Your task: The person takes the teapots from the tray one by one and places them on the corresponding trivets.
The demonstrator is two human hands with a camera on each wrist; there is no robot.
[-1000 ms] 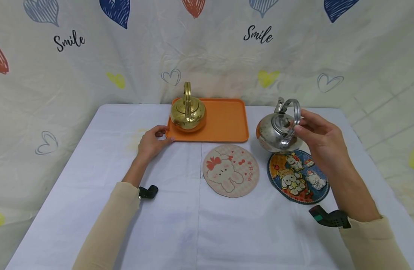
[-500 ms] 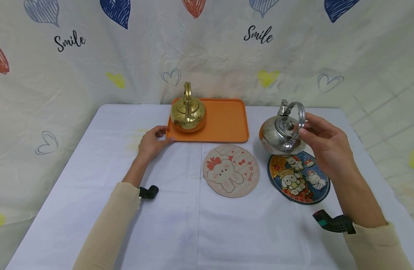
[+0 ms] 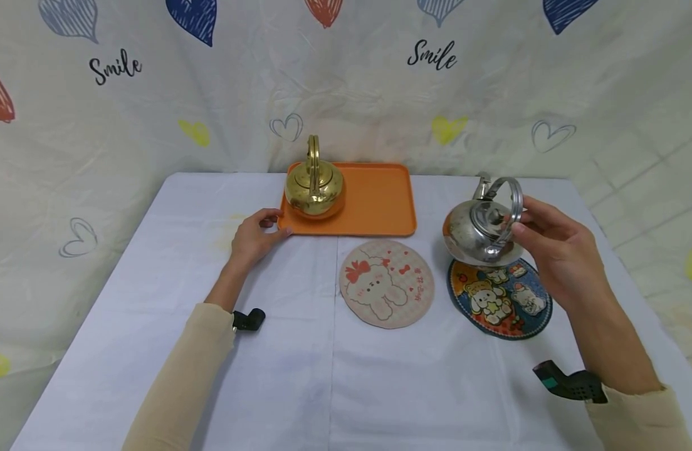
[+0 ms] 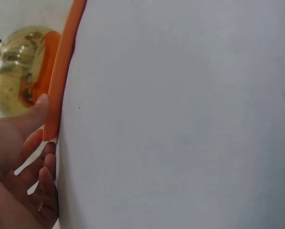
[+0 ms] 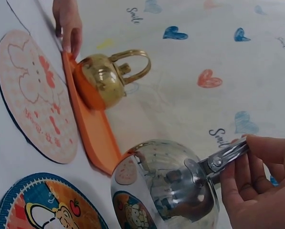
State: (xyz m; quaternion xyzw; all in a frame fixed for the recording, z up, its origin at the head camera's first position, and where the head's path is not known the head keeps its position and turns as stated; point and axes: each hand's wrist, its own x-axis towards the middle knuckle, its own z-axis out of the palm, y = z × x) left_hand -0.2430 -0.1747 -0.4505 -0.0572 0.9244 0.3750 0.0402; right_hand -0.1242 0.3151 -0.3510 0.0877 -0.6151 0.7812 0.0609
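Observation:
A silver kettle (image 3: 482,232) is gripped at its arched handle by my right hand (image 3: 560,250), thumb on one side and fingers on the other. It covers the far edge of a round, dark blue cartoon mat (image 3: 506,307); its base seems raised off the table. My left hand (image 3: 252,237) holds the near left corner of an orange tray (image 3: 380,200), with the thumb on the rim in the left wrist view. On the tray's left half stands a gold kettle (image 3: 314,188), its handle upright. The right wrist view shows the silver kettle (image 5: 166,186) close up, mats reflected in it.
Between the tray and the front of the table lies a round pink rabbit mat (image 3: 387,285), left of the dark one. A white cloth covers the table (image 3: 284,376). Behind it hangs a pale sheet (image 3: 357,75) printed with hearts.
My right hand has carried the silver kettle to the right and slightly toward me, farther over the dark mat. The left hand, the tray and the gold kettle have stayed put.

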